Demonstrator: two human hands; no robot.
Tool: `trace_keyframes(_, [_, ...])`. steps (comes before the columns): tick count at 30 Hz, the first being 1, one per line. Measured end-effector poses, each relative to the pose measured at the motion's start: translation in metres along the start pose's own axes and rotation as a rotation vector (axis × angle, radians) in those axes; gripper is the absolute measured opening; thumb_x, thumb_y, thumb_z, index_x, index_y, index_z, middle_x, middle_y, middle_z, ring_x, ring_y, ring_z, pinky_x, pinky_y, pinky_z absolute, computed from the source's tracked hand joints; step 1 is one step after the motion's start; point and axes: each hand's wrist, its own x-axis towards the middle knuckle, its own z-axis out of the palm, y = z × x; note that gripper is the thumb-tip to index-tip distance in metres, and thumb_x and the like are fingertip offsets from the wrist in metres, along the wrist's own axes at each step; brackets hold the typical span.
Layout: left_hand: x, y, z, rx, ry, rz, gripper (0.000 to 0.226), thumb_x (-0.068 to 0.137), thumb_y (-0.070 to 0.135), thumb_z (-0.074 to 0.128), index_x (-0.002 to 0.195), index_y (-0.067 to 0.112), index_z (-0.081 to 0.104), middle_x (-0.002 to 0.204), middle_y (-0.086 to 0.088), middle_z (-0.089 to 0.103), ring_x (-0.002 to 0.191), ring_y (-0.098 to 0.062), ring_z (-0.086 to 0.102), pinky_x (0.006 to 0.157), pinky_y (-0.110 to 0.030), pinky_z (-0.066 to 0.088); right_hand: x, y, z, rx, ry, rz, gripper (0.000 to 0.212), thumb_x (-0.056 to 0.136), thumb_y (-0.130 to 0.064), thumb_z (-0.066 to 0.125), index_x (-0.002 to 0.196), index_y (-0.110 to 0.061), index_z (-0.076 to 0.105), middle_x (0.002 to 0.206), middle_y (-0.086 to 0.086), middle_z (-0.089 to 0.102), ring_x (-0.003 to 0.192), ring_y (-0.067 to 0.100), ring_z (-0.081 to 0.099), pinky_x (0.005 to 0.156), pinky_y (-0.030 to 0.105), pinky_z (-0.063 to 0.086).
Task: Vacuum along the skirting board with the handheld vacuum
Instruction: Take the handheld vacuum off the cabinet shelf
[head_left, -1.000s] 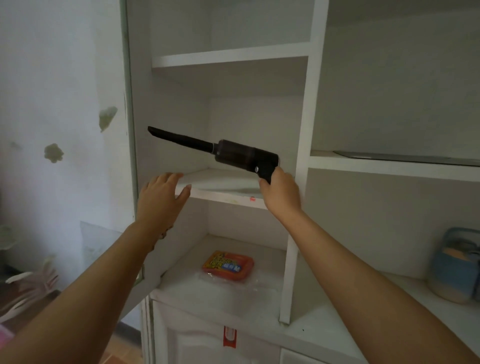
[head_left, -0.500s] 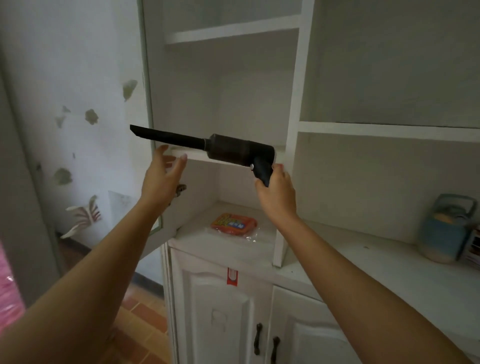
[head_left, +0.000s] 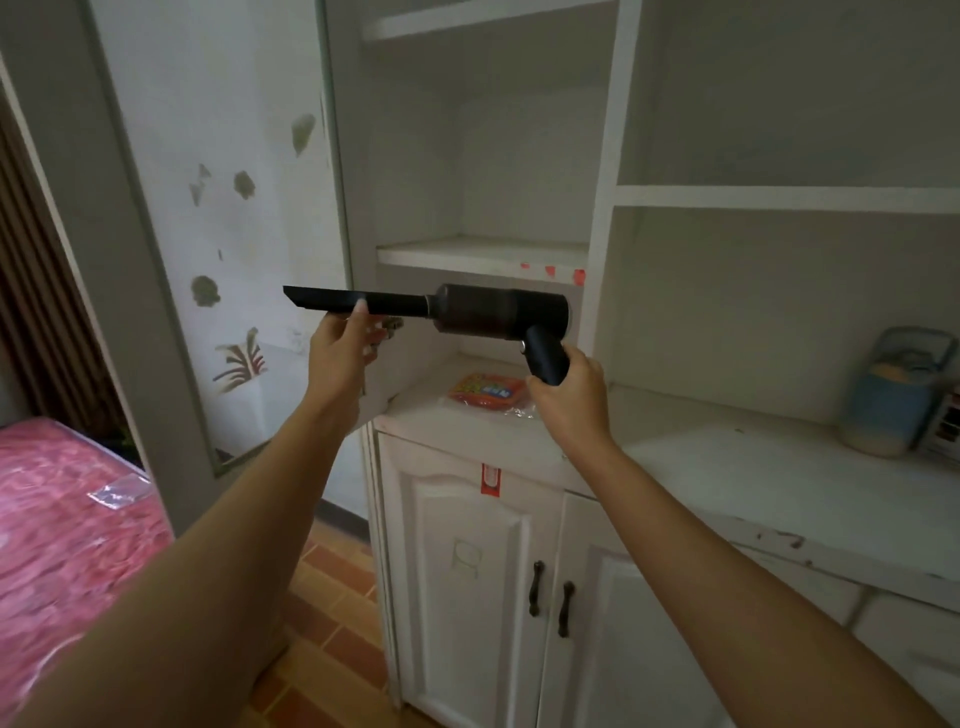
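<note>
Prep step: my right hand (head_left: 563, 387) wraps handheld vacuum (head_left: 498, 312) handle; my left hand (head_left: 337, 351) loose-fingered, touching nozzle (head_left: 332, 300), 9 o'clock. Next, I judge: lower to skirting board (head_left: 337, 512), 7 o'clock.

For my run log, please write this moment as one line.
handheld vacuum: held level | right hand: grips handle | left hand: touches nozzle | cleaning: not yet begun
</note>
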Motion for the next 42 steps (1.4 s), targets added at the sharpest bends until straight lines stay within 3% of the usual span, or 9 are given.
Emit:
trace_keyframes(3, [-0.008,-0.002,-0.006,-0.048,-0.03,-0.048,0.031,0.099,0.031,0.041,0.12,0.011,0.051,0.109,0.0,0.062,0.105,-0.017,0.058,0.092,-0.035,0.046,-0.011,0.0,-0.004,0.043,-0.024,0.052,0.051,0.079,-0.016,0.07,0.124,-0.007,0.048,0.116,0.016,0.053,0.09,0.024,0.057,0.068,0.027,0.044])
trace_keyframes(6, [-0.019,-0.003,-0.015,-0.074,-0.068,-0.094,0.035,0.098,0.031,0.042,0.125,0.01,0.049,0.118,-0.004,0.06,0.105,-0.017,0.059,0.083,-0.028,0.049,-0.031,-0.002,-0.011,0.088,-0.055,0.113,0.058,0.079,-0.013,0.069,0.129,-0.008,0.041,0.12,0.014,0.052,0.094,0.027,0.058,0.063,0.026,0.045])
trace_keyframes(10, [-0.036,-0.002,-0.027,-0.1,-0.13,-0.136,0.034,0.098,0.03,0.043,0.126,0.011,0.049,0.121,-0.005,0.06,0.104,-0.016,0.06,0.092,-0.036,0.047,-0.063,-0.006,-0.021,0.1,-0.085,0.165,0.057,0.08,-0.006,0.066,0.129,-0.009,0.036,0.119,0.012,0.05,0.077,0.014,0.054,0.053,0.019,0.041])
trace_keyframes(16, [-0.059,-0.001,-0.032,-0.14,-0.241,-0.204,0.033,0.098,0.031,0.043,0.124,0.013,0.051,0.121,-0.004,0.06,0.113,-0.021,0.058,0.098,-0.039,0.044,-0.108,-0.011,-0.038,0.126,-0.09,0.242,0.054,0.081,-0.006,0.066,0.127,-0.013,0.04,0.108,0.002,0.049,0.078,0.005,0.05,0.053,0.013,0.041])
trace_keyframes(20, [-0.073,-0.003,-0.026,-0.163,-0.339,-0.224,0.03,0.098,0.032,0.043,0.121,0.014,0.052,0.112,-0.001,0.064,0.109,-0.019,0.059,0.098,-0.04,0.044,-0.13,-0.012,-0.057,0.147,-0.075,0.33,0.058,0.079,-0.01,0.07,0.128,-0.014,0.038,0.11,0.0,0.048,0.081,0.005,0.051,0.058,0.016,0.04])
trace_keyframes(25, [-0.09,-0.005,-0.013,-0.192,-0.431,-0.252,0.026,0.097,0.032,0.044,0.115,0.015,0.054,0.11,-0.002,0.065,0.105,-0.015,0.062,0.096,-0.039,0.044,-0.149,-0.005,-0.079,0.203,-0.013,0.449,0.062,0.077,-0.019,0.072,0.129,-0.014,0.038,0.117,0.006,0.054,0.095,0.02,0.058,0.079,0.033,0.052])
trace_keyframes(29, [-0.105,-0.008,0.001,-0.199,-0.488,-0.265,0.025,0.098,0.033,0.042,0.111,0.017,0.055,0.111,-0.003,0.065,0.106,-0.015,0.061,0.095,-0.039,0.044,-0.157,-0.004,-0.095,0.339,0.06,0.528,0.05,0.081,-0.029,0.069,0.122,-0.012,0.046,0.101,0.009,0.061,0.085,0.018,0.062,0.084,0.039,0.054])
trace_keyframes(36, [-0.123,-0.01,0.028,-0.202,-0.554,-0.306,0.04,0.097,0.034,0.044,0.128,0.008,0.049,0.125,-0.008,0.06,0.111,-0.019,0.059,0.097,-0.039,0.045,-0.171,0.0,-0.126,0.398,0.103,0.597,0.036,0.084,-0.031,0.065,0.11,-0.009,0.054,0.093,0.009,0.062,0.078,0.019,0.06,0.066,0.03,0.055])
trace_keyframes(42, [-0.14,-0.012,0.058,-0.233,-0.61,-0.365,0.029,0.097,0.032,0.045,0.118,0.015,0.053,0.118,-0.002,0.062,0.108,-0.018,0.061,0.095,-0.039,0.047,-0.182,0.012,-0.155,0.425,0.181,0.621,0.033,0.084,-0.028,0.066,0.108,-0.007,0.059,0.093,0.009,0.068,0.075,0.02,0.064,0.074,0.033,0.056])
